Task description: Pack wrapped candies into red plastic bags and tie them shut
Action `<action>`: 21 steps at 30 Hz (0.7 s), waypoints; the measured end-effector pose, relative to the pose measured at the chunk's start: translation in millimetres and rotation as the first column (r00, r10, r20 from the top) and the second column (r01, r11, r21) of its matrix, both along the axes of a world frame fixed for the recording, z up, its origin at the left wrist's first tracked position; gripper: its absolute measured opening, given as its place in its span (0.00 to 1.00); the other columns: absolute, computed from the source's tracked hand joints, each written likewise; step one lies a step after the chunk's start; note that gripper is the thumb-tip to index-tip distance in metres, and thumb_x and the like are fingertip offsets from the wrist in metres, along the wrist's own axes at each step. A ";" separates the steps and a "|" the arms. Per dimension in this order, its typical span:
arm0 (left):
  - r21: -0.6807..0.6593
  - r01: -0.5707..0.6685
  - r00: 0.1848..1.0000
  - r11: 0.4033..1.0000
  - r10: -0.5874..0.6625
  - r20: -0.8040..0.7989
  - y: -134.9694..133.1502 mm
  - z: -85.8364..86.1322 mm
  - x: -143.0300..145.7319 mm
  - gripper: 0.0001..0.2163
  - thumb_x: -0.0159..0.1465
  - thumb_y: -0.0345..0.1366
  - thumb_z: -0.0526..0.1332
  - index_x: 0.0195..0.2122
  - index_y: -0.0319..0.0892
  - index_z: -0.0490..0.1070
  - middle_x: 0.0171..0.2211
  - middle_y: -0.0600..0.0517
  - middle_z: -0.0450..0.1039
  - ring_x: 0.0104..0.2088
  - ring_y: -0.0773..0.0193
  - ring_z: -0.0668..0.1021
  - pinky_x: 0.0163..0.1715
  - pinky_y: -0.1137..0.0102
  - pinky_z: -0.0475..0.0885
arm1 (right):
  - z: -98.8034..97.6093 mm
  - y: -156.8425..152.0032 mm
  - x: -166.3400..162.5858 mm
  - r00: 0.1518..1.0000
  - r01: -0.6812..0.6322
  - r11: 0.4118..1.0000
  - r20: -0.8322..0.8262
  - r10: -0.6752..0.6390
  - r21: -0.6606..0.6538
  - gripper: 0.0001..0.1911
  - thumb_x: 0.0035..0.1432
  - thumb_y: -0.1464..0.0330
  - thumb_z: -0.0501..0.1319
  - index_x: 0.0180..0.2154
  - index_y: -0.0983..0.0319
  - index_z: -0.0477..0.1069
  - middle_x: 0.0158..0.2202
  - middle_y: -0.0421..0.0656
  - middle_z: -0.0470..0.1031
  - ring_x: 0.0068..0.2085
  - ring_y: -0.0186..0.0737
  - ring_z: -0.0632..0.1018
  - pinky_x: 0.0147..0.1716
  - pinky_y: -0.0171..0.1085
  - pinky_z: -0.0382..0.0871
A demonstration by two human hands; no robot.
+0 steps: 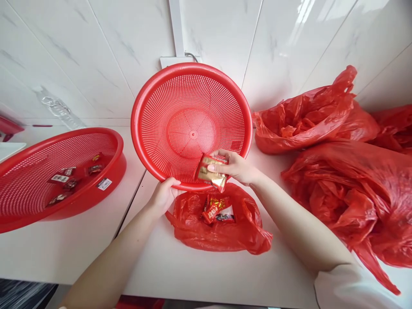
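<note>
A red plastic colander (193,92) is tipped up toward me, its open side facing me. My left hand (163,195) is closed on its near rim, thumb on top. In my right hand (236,167) is a gold and red snack packet (210,171), pinched between thumb and fingers at the colander's lower inside edge. Right below both hands, an open red plastic bag (206,240) lies on the table. Inside that bag are several small wrapped snacks (212,212) in red, gold and white.
To the left, a second red colander (117,163) holds several small dark packets (69,174). Behind it a clear plastic bottle (58,107) lies by the tiled wall (106,38). Full-looking red plastic bags (354,184) are heaped at right on the white table (154,266).
</note>
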State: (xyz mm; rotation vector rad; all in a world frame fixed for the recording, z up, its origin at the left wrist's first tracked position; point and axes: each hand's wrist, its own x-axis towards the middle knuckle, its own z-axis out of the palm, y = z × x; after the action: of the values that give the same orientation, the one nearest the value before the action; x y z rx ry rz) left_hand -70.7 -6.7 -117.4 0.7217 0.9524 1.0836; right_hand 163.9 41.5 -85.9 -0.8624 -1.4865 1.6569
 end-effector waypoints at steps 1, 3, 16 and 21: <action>-0.006 -0.010 1.000 1.000 0.010 -0.010 0.4 -0.3 -0.1 0.05 0.53 0.29 0.58 0.27 0.35 0.74 0.34 0.44 0.78 0.43 0.51 0.79 0.47 0.56 0.73 | 2.8 -3.3 0.8 0.993 -0.091 0.994 0.087 0.085 0.064 0.22 0.47 0.59 0.70 0.42 0.62 0.70 0.35 0.42 0.78 0.34 0.36 0.79 0.34 0.35 0.72; 0.003 -0.033 0.999 0.999 0.034 -0.025 1.4 -1.1 -0.8 0.06 0.52 0.30 0.59 0.28 0.35 0.74 0.33 0.44 0.79 0.42 0.51 0.79 0.46 0.57 0.74 | 9.2 -9.8 2.2 0.914 -0.338 0.926 0.293 0.281 0.167 0.19 0.53 0.56 0.66 0.42 0.62 0.72 0.38 0.42 0.78 0.36 0.37 0.78 0.35 0.35 0.71; 0.110 -0.123 0.992 0.986 0.124 0.002 5.8 6.0 -8.7 0.06 0.56 0.29 0.57 0.33 0.38 0.73 0.39 0.47 0.79 0.41 0.57 0.80 0.37 0.66 0.78 | 20.9 -12.4 27.5 0.655 -0.254 0.757 0.683 -0.323 0.602 0.18 0.56 0.70 0.61 0.50 0.57 0.67 0.35 0.42 0.78 0.33 0.40 0.78 0.34 0.37 0.69; 0.183 0.230 0.955 0.956 -0.186 -0.231 1.3 23.3 -20.7 0.16 0.63 0.46 0.55 0.38 0.38 0.72 0.40 0.40 0.78 0.44 0.47 0.79 0.43 0.55 0.74 | 28.2 -7.8 25.3 0.735 0.104 0.618 0.359 -0.576 0.779 0.17 0.50 0.65 0.68 0.39 0.58 0.65 0.34 0.40 0.77 0.33 0.39 0.78 0.35 0.35 0.71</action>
State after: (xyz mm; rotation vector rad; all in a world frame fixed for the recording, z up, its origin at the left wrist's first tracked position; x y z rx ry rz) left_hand -91.4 -5.4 -94.1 1.1038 0.9261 0.9389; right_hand 189.2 33.7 -57.7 -1.1498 -1.9900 0.3686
